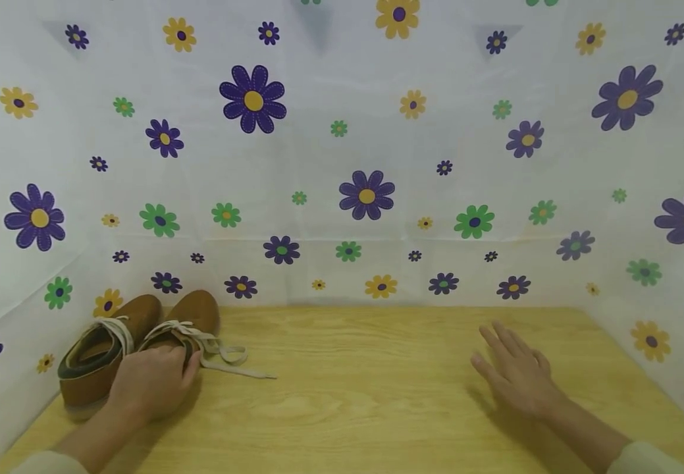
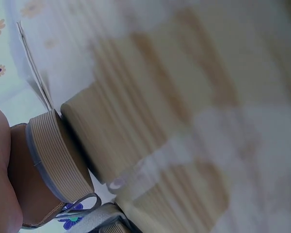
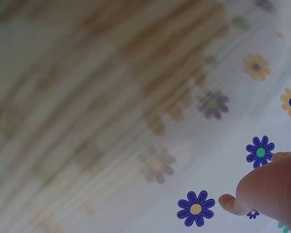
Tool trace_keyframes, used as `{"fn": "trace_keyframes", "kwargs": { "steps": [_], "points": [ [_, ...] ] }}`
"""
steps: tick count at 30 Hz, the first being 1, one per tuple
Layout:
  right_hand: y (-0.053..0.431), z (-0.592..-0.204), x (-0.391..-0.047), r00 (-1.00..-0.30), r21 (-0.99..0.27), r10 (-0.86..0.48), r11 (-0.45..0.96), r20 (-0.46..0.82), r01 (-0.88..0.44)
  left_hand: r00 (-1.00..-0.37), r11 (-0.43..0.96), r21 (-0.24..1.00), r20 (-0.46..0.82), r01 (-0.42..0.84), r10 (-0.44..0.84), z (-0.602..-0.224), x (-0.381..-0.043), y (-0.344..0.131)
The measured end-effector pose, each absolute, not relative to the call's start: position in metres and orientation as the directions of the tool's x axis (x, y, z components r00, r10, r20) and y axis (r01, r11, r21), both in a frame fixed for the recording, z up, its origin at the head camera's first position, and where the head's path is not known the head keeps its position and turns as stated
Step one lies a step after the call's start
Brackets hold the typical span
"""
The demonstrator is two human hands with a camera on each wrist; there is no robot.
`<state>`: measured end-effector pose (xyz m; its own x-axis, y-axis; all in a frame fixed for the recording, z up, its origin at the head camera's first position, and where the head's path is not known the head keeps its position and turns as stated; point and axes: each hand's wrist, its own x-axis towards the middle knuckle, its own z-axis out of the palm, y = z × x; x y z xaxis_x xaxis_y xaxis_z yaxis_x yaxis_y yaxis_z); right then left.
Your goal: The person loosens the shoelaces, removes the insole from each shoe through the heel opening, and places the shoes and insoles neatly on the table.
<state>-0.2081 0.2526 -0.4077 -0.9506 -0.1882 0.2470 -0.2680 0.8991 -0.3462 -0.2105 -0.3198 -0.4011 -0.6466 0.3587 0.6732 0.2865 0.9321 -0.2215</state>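
A pair of brown lace-up shoes stands side by side at the left of the table, toes toward the back. My left hand (image 1: 155, 382) grips the right-hand shoe (image 1: 196, 313) by its heel and collar, fingers reaching into the opening. Beside it is the left-hand shoe (image 1: 83, 388), which my hand partly overlaps. A loose pale shoelace (image 1: 232, 368) trails from the held shoe onto the wood. In the left wrist view the shoe's ribbed sole edge (image 2: 58, 155) shows close to the hand. My right hand (image 1: 519, 372), fingers extended, hovers over the right side, holding nothing.
The glossy wood-grain table (image 1: 342, 395) gives blurred reflections in both wrist views. White sheeting (image 1: 318, 158) printed with purple, yellow and green flowers walls it in at the back and both sides. The left-hand shoe is near the left wall.
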Motion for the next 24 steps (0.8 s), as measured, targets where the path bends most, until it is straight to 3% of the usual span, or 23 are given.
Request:
{"fn": "trace_keyframes", "kwargs": {
  "steps": [12, 24],
  "points": [
    [0.244, -0.405, -0.209, -0.954, -0.359, -0.193, 0.894, 0.228, -0.267, -0.674, 0.94, -0.202, 0.657, 0.273, 0.337, -0.404, -0.207, -0.31],
    [0.239, -0.407, -0.21, -0.959, -0.377, -0.186, 0.89, 0.216, -0.257, -0.654, 0.926, -0.219, 0.659, 0.307, 0.372, -0.401, -0.204, -0.302]
  ]
}}
